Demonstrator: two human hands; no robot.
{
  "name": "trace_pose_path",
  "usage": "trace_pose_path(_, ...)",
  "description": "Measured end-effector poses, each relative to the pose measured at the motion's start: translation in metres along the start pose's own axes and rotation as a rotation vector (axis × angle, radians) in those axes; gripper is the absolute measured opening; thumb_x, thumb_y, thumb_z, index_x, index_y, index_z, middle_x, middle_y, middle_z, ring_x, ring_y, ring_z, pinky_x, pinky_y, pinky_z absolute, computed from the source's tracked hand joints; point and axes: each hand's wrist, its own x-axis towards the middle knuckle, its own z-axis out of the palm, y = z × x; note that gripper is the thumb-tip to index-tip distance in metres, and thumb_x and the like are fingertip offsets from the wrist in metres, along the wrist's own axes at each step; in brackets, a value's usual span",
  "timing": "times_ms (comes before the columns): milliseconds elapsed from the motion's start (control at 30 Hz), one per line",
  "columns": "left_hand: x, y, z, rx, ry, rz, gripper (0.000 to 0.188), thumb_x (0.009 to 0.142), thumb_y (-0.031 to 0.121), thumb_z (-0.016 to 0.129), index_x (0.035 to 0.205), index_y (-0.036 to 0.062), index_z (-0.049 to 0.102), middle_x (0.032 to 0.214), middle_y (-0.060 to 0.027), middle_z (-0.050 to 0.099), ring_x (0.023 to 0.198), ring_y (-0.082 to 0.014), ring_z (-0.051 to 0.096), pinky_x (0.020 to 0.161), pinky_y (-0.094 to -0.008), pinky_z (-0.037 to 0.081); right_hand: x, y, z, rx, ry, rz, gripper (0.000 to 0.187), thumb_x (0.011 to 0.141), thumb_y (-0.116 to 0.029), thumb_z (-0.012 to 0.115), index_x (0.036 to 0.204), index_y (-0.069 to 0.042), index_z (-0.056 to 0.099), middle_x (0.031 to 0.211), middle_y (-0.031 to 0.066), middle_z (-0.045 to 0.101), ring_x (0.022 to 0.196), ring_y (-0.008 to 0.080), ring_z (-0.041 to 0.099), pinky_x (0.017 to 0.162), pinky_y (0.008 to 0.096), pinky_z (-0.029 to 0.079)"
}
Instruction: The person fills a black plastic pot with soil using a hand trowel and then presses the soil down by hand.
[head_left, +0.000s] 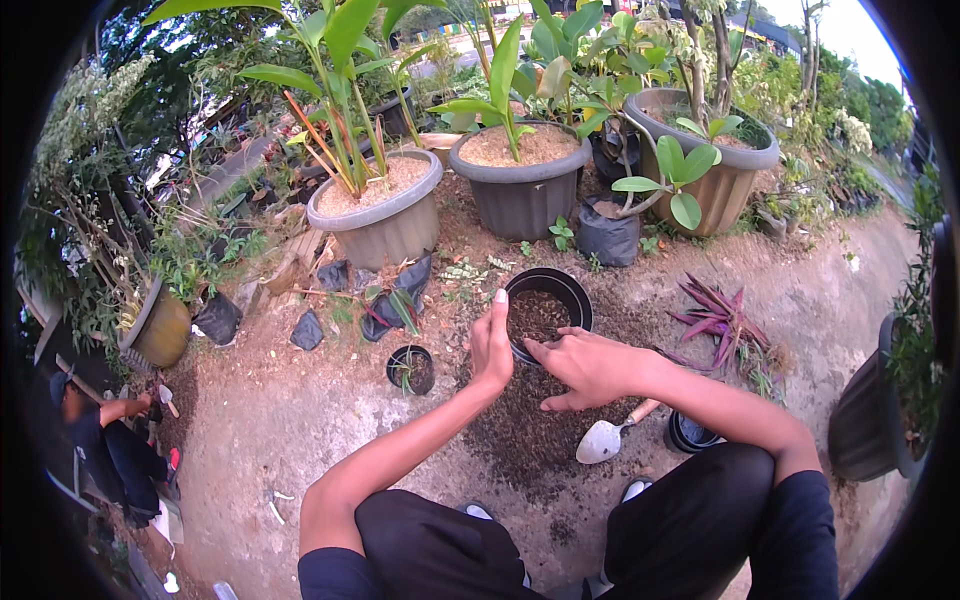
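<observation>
Between my hands stands a round black plastic pot (577,300) partly filled with dark, crumbly soil (535,312). My left hand (492,342) is flat against or just beside its left side, fingers stretched upward. From the right, my right hand (592,368) reaches over the near rim, its index finger at the soil and its thumb held apart. Neither hand grips a thing that I can see. Under my right forearm a trowel (600,441) with a wooden handle lies on the ground.
A small black pot (424,372) with a seedling stands to the left. Uprooted purple-leaved plants (722,325) lie right. Beside my right knee are black pots (686,432). Large planters (520,195) line the back. Another person (110,440) crouches far left near a second trowel (168,400).
</observation>
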Motion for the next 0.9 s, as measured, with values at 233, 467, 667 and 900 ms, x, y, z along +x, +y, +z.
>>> trace_pose_path(233,0.002,-0.020,-0.007,0.107,-0.100,-0.080,0.068,0.105,0.058,0.043,0.088,-0.0038,0.064,0.075,-0.0043,0.055,0.075,-0.0150,0.048,0.071,-0.0353,0.040,-0.002,0.010,0.003,0.170,-0.062,0.023,0.089,0.085,-0.039,0.078,0.145,0.014,0.038,0.083,0.0281,0.067,0.087,0.0425,0.069,0.080,0.0474,0.054)
trace_pose_path(467,-0.007,-0.002,-0.009,0.211,-0.135,-0.075,0.070,0.104,0.061,0.044,0.089,-0.0034,0.068,0.074,0.0002,0.055,0.072,-0.0130,0.047,0.067,-0.0331,0.038,0.001,0.008,0.008,0.124,-0.199,0.050,0.087,0.086,-0.039,0.077,0.143,0.014,0.039,0.075,0.0261,0.066,0.078,0.0419,0.069,0.073,0.0475,0.055)
trace_pose_path(667,-0.009,-0.015,-0.006,0.115,-0.086,-0.120,0.073,0.102,0.062,0.045,0.075,-0.0041,0.057,0.064,-0.0083,0.050,0.070,-0.0190,0.046,0.068,-0.0413,0.038,0.002,0.000,0.001,0.128,-0.185,0.063,0.080,0.087,-0.037,0.077,0.138,0.014,0.043,0.073,0.0271,0.065,0.076,0.0428,0.068,0.072,0.0491,0.055)
trace_pose_path(900,-0.010,-0.011,-0.001,0.109,-0.107,-0.143,0.077,0.101,0.066,0.042,0.076,-0.0043,0.057,0.065,-0.0097,0.049,0.069,-0.0212,0.048,0.068,-0.0417,0.038,0.003,-0.002,0.000,0.109,-0.132,0.058,0.078,0.087,-0.037,0.076,0.135,0.015,0.043,0.071,0.0258,0.065,0.075,0.0434,0.068,0.071,0.0490,0.055)
